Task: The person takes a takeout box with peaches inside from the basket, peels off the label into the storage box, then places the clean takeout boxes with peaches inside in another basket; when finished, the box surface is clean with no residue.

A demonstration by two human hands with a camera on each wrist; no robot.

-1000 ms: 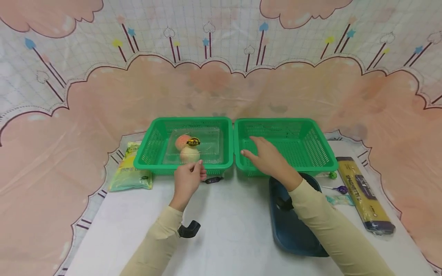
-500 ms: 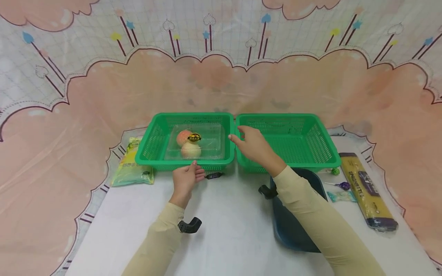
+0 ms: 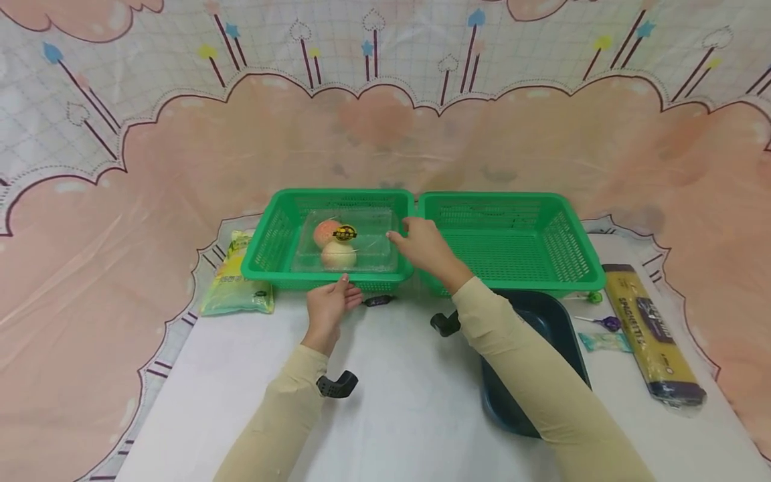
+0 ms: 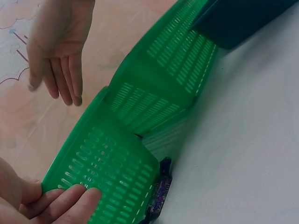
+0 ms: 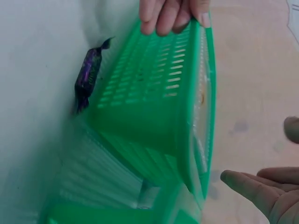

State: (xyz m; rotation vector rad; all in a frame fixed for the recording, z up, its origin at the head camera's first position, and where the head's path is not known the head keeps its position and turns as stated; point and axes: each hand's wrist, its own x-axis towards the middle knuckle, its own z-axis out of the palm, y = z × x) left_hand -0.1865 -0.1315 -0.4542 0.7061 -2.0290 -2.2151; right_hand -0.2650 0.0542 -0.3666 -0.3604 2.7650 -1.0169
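Observation:
My left hand (image 3: 328, 304) is at the front rim of the left green basket (image 3: 283, 276). Its thumb lies over the rim and its fingers curl against the outer wall, pinching the edge, as the right wrist view shows. Inside that basket lies a clear plastic box (image 3: 376, 244) with a black-and-yellow label and two round fruits (image 3: 338, 255), one reddish and one pale. Above the basket's right side hovers my right hand (image 3: 427, 248), fingers extended and thumb apart, holding nothing. In the left wrist view the right hand (image 4: 60, 51) hangs clear of the rim.
A second green basket (image 3: 500, 258) adjoins on the right, with a dark blue tray (image 3: 536, 314) before it. A dark-wrapped candy (image 3: 378, 300) lies in front. Spaghetti (image 3: 653, 331), lollipops (image 3: 611, 324) and a turquoise packet (image 3: 605, 342) sit right; a yellow-green bag (image 3: 237, 284) left.
My right hand has moved left from over the right basket to the left basket's right side. The left hand has stayed by the front rim, its thumb now at it. The view has shifted slightly.

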